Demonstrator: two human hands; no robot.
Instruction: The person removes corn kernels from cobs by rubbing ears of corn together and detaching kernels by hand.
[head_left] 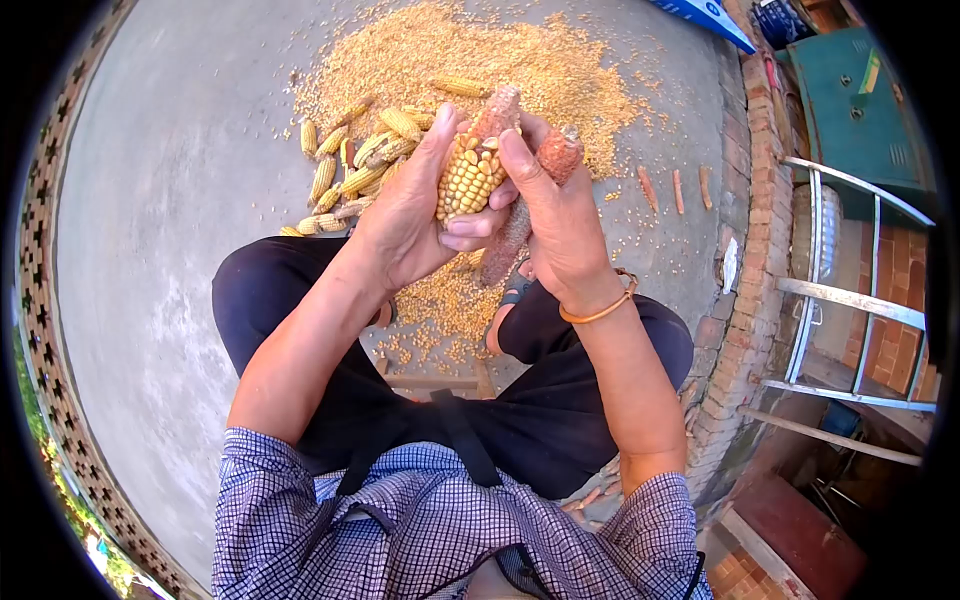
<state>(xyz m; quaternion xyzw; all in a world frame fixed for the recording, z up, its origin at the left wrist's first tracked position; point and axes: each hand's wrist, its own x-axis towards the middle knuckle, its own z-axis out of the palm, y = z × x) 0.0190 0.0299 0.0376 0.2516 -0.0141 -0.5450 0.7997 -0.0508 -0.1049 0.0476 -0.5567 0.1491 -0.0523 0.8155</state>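
Observation:
Before me, my left hand (402, 222) is wrapped round a partly shelled ear of corn (468, 180). Yellow kernels still cover its lower part, while its upper end is bare and reddish. My right hand (572, 235) grips a bare corn cob (508, 248), whose reddish end shows above the fingers and whose paler end sticks out below the palm. The right thumb presses on the ear near the border of its kernels, where a few sit loose. An orange bangle (600, 312) circles my right wrist.
Beyond my hands spreads a large heap of loose kernels (480, 50), with several unshelled ears (325, 180) piled at its near left. More kernels (440, 305) lie between my feet. Three bare cobs (648, 190) rest at right, near a brick edge (762, 200) and a metal ladder-like frame (850, 303).

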